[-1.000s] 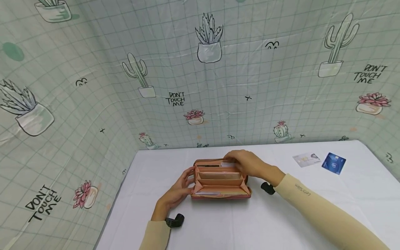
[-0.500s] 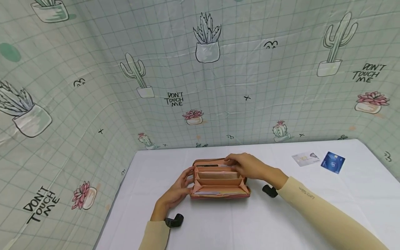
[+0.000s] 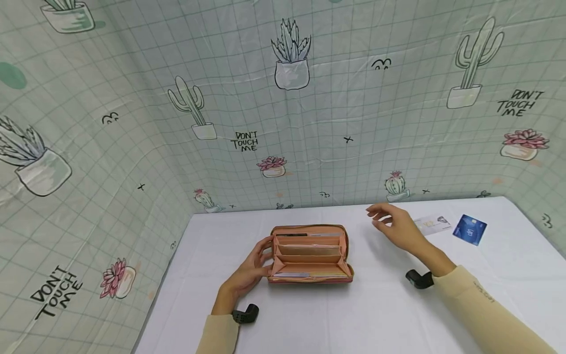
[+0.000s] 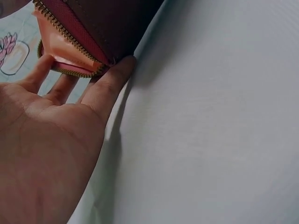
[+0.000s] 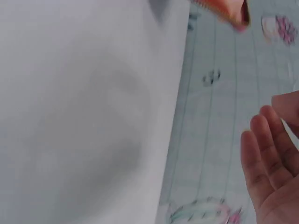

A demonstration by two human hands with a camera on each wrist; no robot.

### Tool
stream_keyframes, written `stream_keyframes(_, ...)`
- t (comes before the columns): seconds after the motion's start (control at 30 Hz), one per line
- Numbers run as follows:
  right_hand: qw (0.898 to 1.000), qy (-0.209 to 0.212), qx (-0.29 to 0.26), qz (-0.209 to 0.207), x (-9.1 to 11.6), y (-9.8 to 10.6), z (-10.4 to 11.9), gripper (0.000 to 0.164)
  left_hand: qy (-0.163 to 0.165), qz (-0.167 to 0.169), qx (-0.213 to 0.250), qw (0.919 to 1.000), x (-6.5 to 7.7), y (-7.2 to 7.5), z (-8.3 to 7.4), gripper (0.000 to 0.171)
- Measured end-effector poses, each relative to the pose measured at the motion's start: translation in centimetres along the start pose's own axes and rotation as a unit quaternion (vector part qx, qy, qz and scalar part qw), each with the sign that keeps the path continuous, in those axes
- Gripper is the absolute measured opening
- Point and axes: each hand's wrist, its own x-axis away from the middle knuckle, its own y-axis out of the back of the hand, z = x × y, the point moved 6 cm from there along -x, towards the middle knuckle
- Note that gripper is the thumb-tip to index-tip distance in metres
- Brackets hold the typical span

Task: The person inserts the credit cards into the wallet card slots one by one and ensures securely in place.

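Observation:
An unzipped long wallet (image 3: 309,258) with an orange pleated lining stands spread on the table in the head view. Cards show in its far slots and slips of paper in its near pocket. My left hand (image 3: 249,270) holds its left end; the left wrist view shows thumb and fingers spanning the zippered corner (image 4: 93,69). To the right of the wallet, my right hand (image 3: 395,228) hovers above the table with loosely bent fingers and nothing in them. Only a corner of the wallet (image 5: 229,10) appears in the right wrist view.
A pale card (image 3: 435,224) lies at the back right, its left end partly covered by my right hand. Beside it lies a blue card (image 3: 470,229). A cactus-print curtain (image 3: 327,113) rises behind the white-covered table (image 3: 309,319) and along its sides.
My right hand has left the wallet's far card slots and moved right, towards the pale card. The left hand keeps its place on the wallet.

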Motion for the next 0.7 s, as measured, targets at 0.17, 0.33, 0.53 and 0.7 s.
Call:
stream_keyframes(0.17, 0.998, -0.047, 0.031, -0.008, 1.5, 3.2, -3.6, 0.033, -0.007, -0.009, -0.010, 0.9999, 0.1, 0.5, -0.3, 0.095)
stream_keyframes(0.33, 0.995, -0.083, 0.054, 0.007, 2.7, 5.3, -6.7, 0.037, -0.007, -0.021, -0.014, 0.9997, 0.1, 1.2, -0.4, 0.096)
stream_keyframes(0.53, 0.995, -0.083, 0.051, 0.006, 3.3, 7.2, -8.6, 0.038, -0.006, -0.025, -0.006, 0.9997, 0.1, 1.7, -0.7, 0.097)
stream_keyframes(0.7, 0.994, -0.094, 0.062, 0.005, 3.6, 8.4, -9.6, 0.041, 0.001, -0.031, -0.011, 0.9995, 0.2, 1.8, -0.9, 0.097)
